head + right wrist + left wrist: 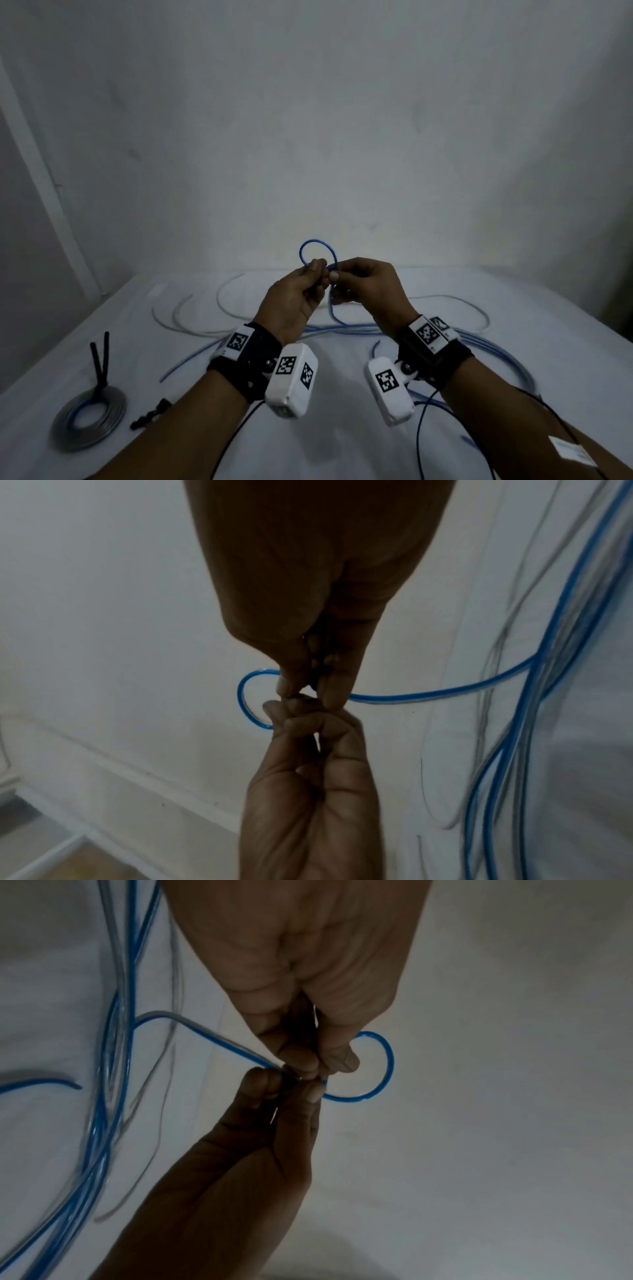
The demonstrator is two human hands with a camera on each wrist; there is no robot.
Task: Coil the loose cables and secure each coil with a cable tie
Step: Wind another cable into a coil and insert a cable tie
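Note:
A blue-and-clear twin cable (pixel 318 247) is bent into a small loop held above the white table. My left hand (pixel 320 270) and right hand (pixel 337 275) meet fingertip to fingertip and both pinch the cable where the loop closes. In the left wrist view the loop (pixel 388 1064) sticks out to the right of the left hand (pixel 329 1064) and the right hand (pixel 291 1085). In the right wrist view the loop (pixel 241 696) curves out to the left of the right hand (pixel 304 691) and the left hand (pixel 294 710). The rest of the cable (pixel 496 353) trails loose over the table.
A finished grey-and-blue coil (pixel 87 419) lies at the near left, with the black tie tails (pixel 101 359) standing up from it. Loose black cable ties (pixel 150 414) lie beside it. A pale cable (pixel 236 294) curves across the far side of the table (pixel 144 342). A wall stands close behind.

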